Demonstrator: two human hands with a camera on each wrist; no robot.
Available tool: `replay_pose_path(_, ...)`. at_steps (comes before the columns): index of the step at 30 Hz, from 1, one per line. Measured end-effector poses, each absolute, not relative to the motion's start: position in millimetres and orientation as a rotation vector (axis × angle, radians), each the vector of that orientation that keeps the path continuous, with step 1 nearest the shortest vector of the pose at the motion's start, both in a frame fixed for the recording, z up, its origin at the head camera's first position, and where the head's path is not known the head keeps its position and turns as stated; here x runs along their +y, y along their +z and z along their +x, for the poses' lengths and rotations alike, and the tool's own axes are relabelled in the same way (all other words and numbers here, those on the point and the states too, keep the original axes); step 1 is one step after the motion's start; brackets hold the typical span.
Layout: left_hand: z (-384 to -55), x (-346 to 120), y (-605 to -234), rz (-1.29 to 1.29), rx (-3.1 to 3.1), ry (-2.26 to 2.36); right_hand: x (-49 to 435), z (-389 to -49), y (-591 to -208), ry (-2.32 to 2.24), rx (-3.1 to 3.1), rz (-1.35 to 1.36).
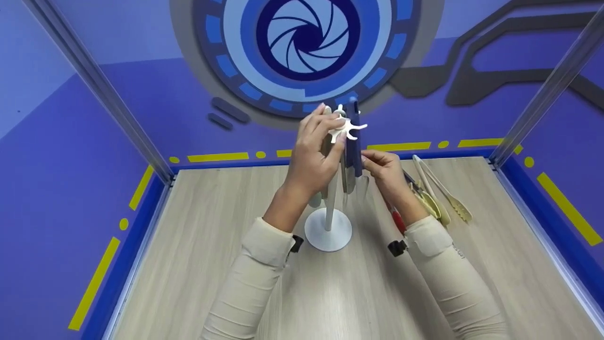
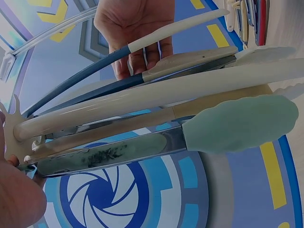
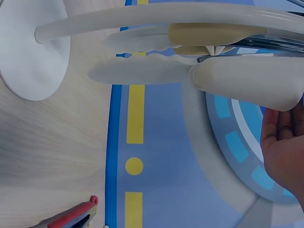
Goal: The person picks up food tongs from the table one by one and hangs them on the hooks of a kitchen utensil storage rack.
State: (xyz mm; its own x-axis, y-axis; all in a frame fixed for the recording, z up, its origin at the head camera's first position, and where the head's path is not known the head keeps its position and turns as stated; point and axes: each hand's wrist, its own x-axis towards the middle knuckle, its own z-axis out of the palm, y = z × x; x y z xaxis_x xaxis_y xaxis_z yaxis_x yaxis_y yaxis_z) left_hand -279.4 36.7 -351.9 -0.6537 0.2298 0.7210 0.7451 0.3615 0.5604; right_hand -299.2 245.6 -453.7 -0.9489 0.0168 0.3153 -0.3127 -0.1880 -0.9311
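Observation:
A white utensil stand [image 1: 329, 240] has a round base, a slim pole and a hooked top. My left hand [image 1: 309, 158] grips that hooked top, fingertips over its hub and thumb below. Dark blue-handled tongs [image 1: 352, 146] hang on the right side, with beige ends in the left wrist view. Beside them is my right hand [image 1: 389, 174]; in the left wrist view its fingers [image 2: 137, 61] reach behind the tongs' arms, with no thumb round them. Green-tipped tongs [image 2: 242, 122] and other tongs hang around the pole [image 2: 190, 88].
Several more tongs lie on the wood-patterned table to the right, including a beige pair [image 1: 455, 203] and one with a red handle [image 1: 398, 219]. A blue printed back wall [image 1: 141, 108] and metal corner posts [image 1: 547, 82] enclose the table.

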Motion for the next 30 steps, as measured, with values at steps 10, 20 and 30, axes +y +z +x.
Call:
replay_pose_path(10,-280,38,-352,-0.841,-2.107,-1.264,252,-294,-453,2.156,-1.914,0.207)
replay_pose_path(20,-279,36,-351,-0.826,-2.111,-1.269,260,-287,-450,2.098,-1.938,0.194)
replay_pose_path(30,-277,35,-351,-0.829,-2.113,-1.284,274,-284,-460,1.916,-1.965,0.108)
